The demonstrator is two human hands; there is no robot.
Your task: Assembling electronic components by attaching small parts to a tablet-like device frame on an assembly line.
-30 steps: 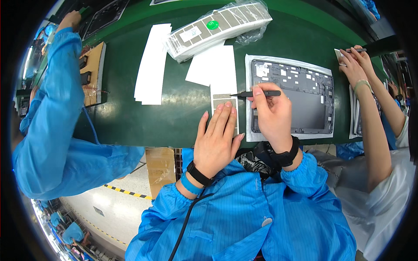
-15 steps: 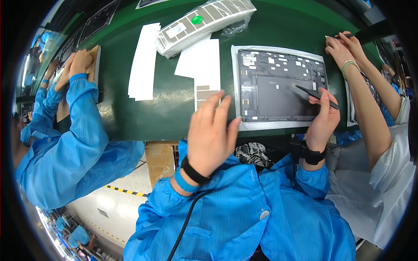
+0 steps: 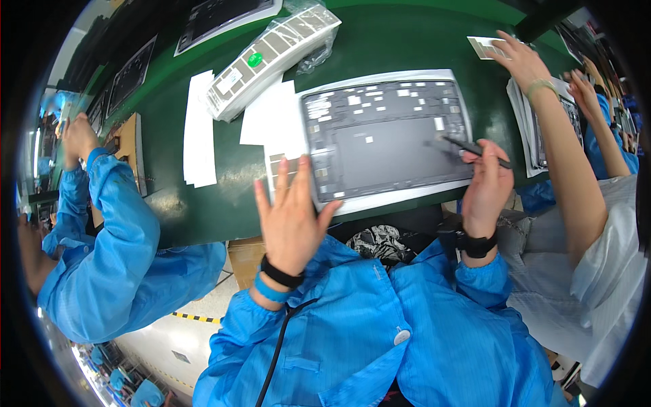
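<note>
A dark flat device casing (image 3: 393, 159), dotted with small white and metallic patches, lies on a white sheet (image 3: 369, 205) on the green table. My right hand (image 3: 487, 193) pinches black tweezers (image 3: 475, 147) over the casing's right part. Their blurred tips are close to a white patch; I cannot tell whether they touch or hold anything. My left hand (image 3: 291, 217) is open, its fingers spread at the casing's lower left corner. Its fingertips lie over a white sheet with grey-brown stickers (image 3: 276, 166), partly hidden by the hand.
A plastic-wrapped stack of sticker sheets (image 3: 274, 57) lies beyond, over white paper (image 3: 261, 122). White paper strips (image 3: 199, 129) are farther left. Co-workers sit on both sides; the right one's hand (image 3: 529, 68) is at a small sticker sheet (image 3: 485, 47). Another casing (image 3: 224, 19) lies far left.
The view has shifted, so most things sit farther left. The casing appears slightly turned and nearer the paper strips. My left hand has spread over the sticker sheet; the tweezers remain in my right.
</note>
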